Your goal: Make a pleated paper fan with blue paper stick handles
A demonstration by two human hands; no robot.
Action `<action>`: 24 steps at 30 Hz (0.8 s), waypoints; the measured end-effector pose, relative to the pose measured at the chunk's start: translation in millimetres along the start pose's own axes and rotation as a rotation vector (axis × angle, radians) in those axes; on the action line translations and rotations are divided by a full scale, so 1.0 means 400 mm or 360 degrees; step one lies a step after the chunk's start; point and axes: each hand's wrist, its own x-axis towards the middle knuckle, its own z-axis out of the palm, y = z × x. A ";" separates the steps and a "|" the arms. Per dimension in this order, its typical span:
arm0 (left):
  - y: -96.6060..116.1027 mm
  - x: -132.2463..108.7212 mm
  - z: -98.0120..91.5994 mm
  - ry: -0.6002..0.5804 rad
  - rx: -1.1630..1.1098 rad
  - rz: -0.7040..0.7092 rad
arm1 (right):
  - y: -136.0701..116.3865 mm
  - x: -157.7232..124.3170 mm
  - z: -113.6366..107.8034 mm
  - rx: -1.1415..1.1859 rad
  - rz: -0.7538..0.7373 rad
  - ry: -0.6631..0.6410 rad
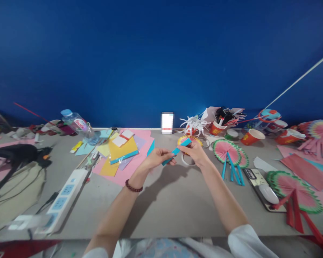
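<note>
A narrow strip of blue paper (177,152) is held aslant above the middle of the table, its right end higher than its left. My left hand (160,157), with a dark bead bracelet at the wrist, pinches the strip's lower left part. Near the upper right end, my right hand (193,150) grips the same strip between thumb and fingers. Just behind my right hand lies a yellow pleated paper fan (181,140), partly hidden by it. A white ring (187,162), perhaps a tape roll, shows below that hand.
Pink paper sheets (142,138) and a yellow sheet (123,147) lie left, with a power strip (66,197) and a plastic bottle (79,125) beyond. Watermelon-coloured paper fans (226,148), a phone (254,179) and paper cups (253,137) stand or lie right. A blue wall (161,64) rises behind.
</note>
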 end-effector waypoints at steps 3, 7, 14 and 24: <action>-0.004 0.002 -0.003 -0.0016 0.0006 0.0009 | 0.004 0.002 -0.002 0.0009 0.0017 0.0010; -0.001 0.000 -0.001 -0.0019 0.0007 -0.0010 | 0.007 0.003 0.001 -0.0011 0.0040 0.0043; 0.004 -0.001 -0.005 -0.0038 0.0031 -0.0016 | 0.012 0.002 0.006 -0.0051 0.0071 0.0094; -0.013 0.013 0.005 0.0167 -0.0045 0.0042 | 0.001 0.001 0.010 0.0085 0.0104 -0.0130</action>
